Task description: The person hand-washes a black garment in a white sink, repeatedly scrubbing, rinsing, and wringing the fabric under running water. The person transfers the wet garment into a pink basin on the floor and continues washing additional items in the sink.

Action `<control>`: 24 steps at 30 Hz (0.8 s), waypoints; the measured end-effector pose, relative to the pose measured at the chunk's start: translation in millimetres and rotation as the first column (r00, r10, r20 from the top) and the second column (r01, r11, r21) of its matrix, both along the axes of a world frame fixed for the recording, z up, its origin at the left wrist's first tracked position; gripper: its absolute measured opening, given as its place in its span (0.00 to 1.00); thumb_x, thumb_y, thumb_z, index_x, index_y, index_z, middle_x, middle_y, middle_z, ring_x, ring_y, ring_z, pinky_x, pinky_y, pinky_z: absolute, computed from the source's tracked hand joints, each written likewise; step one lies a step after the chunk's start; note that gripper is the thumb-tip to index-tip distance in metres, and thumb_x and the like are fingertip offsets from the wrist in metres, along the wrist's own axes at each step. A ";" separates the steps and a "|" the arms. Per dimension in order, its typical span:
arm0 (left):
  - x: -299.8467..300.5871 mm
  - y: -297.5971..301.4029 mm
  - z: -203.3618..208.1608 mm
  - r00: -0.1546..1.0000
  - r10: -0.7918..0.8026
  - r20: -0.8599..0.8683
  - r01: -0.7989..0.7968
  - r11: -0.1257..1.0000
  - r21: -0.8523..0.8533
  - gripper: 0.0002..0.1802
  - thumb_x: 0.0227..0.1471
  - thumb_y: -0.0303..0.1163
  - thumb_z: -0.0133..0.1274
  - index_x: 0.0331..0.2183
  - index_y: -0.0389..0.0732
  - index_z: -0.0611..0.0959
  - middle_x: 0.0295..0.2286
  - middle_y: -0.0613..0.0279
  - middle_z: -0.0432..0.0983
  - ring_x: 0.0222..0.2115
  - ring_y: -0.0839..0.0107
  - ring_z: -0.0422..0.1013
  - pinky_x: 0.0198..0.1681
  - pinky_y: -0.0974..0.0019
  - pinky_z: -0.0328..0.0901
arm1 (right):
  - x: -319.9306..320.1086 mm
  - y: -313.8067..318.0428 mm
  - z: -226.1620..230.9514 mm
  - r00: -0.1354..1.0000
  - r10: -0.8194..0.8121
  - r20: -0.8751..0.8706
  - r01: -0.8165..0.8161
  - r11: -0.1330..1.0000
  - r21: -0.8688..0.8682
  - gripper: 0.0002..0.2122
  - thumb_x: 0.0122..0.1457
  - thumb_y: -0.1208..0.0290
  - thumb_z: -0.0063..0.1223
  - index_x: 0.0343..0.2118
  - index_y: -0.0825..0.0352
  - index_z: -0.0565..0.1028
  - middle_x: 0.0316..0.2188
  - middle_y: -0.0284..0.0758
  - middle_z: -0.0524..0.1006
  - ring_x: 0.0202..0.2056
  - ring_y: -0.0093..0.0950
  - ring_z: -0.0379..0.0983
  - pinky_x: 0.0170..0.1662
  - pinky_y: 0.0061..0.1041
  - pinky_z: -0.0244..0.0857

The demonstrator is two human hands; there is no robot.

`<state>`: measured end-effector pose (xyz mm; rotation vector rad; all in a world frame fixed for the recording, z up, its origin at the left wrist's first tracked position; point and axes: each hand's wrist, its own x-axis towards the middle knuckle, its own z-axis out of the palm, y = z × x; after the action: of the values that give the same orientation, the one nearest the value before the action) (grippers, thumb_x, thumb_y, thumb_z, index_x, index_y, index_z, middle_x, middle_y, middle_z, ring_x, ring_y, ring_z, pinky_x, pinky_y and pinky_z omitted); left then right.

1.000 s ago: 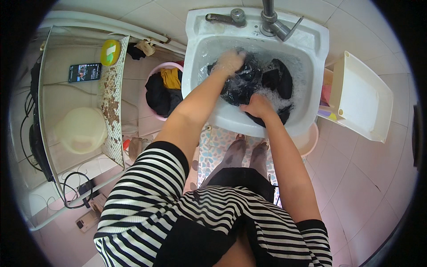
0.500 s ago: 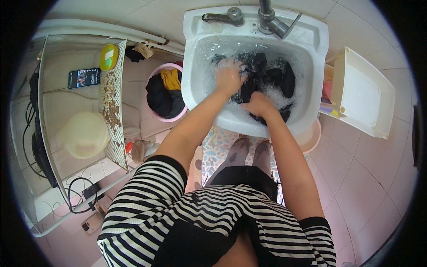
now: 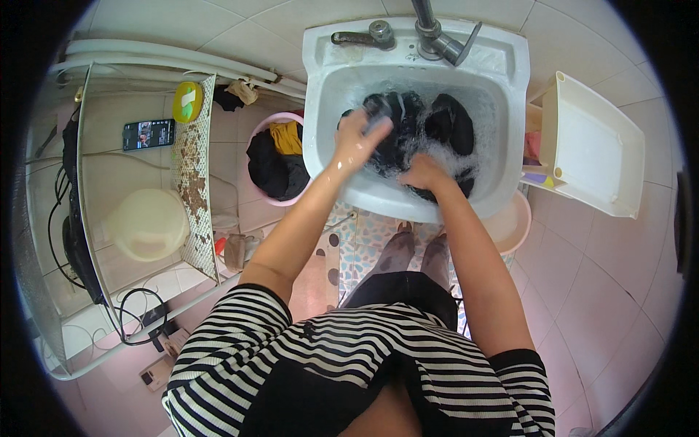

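Note:
Black wet clothes [image 3: 451,120] lie in water in the white sink [image 3: 314,146]. My left hand [image 3: 357,138] is raised over the sink's left side, above the dark cloth. Its thumb stands away from the other fingers, which are smeared by motion; nothing shows in its grasp. Low in the basin, near the front rim, my right hand [image 3: 424,172] has its fingers closed on the black cloth. Part of those fingers is hidden by cloth and splashing water.
A grey faucet [image 3: 440,44] stands at the sink's back. Left of it are a pink basin [image 3: 256,191] of clothes and a rack with a phone [image 3: 148,135], a yellow soap dish [image 3: 188,102] and a pale bowl [image 3: 145,224]. A cream plastic bin [image 3: 601,146] stands right.
My left hand has come up out of the water, away from the cloth, and moved slightly left. My right hand stays on the cloth in nearly the same place.

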<state>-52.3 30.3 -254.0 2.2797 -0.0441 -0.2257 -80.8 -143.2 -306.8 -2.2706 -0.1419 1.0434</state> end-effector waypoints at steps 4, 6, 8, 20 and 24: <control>-30.9 -19.7 -14.5 0.965 -0.243 0.102 0.135 0.789 0.600 0.29 0.42 0.56 0.54 0.44 0.50 0.79 0.53 0.57 0.62 0.55 0.49 0.50 0.54 0.39 0.46 | -2.8 4.2 -16.9 0.998 0.032 0.049 -0.031 0.999 -0.020 0.28 0.40 0.54 0.58 0.37 0.76 0.75 0.46 0.52 0.70 0.49 0.44 0.66 0.53 0.33 0.61; -11.8 -24.5 -37.9 0.968 -0.185 0.168 0.057 0.817 0.573 0.26 0.43 0.53 0.54 0.42 0.48 0.79 0.52 0.55 0.63 0.53 0.47 0.53 0.51 0.42 0.51 | -4.5 4.5 -2.5 0.994 0.039 0.104 -0.033 0.997 -0.064 0.29 0.41 0.51 0.58 0.37 0.77 0.75 0.50 0.52 0.67 0.53 0.45 0.62 0.55 0.32 0.58; 11.5 -29.1 -54.6 0.965 -0.161 0.209 0.009 0.813 0.583 0.25 0.44 0.49 0.53 0.40 0.44 0.78 0.46 0.52 0.69 0.47 0.47 0.62 0.46 0.46 0.60 | -4.3 1.1 -2.6 0.996 0.055 0.064 -0.053 0.998 -0.029 0.30 0.41 0.50 0.58 0.37 0.77 0.75 0.50 0.53 0.66 0.53 0.45 0.61 0.55 0.33 0.57; 57.5 37.0 -42.2 0.869 0.382 -0.316 -0.493 0.730 -0.473 0.16 0.50 0.33 0.47 0.40 0.36 0.76 0.35 0.56 0.75 0.32 0.65 0.73 0.34 0.65 0.67 | -12.0 -14.4 28.5 0.997 -0.044 0.056 0.041 0.998 0.047 0.36 0.38 0.44 0.59 0.41 0.76 0.73 0.43 0.53 0.72 0.45 0.44 0.69 0.50 0.33 0.63; 1.0 3.7 20.3 0.951 -0.050 0.305 -0.022 0.973 0.231 0.21 0.35 0.42 0.62 0.33 0.40 0.82 0.43 0.49 0.69 0.43 0.52 0.64 0.47 0.58 0.60 | -0.8 -6.9 12.1 0.994 0.014 0.113 -0.020 0.998 0.056 0.40 0.32 0.44 0.63 0.43 0.76 0.72 0.43 0.50 0.73 0.46 0.44 0.69 0.50 0.32 0.63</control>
<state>-51.2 34.1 -233.7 2.5295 -0.2067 0.1291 -81.6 -150.1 -294.7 -2.2800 -0.2353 0.9088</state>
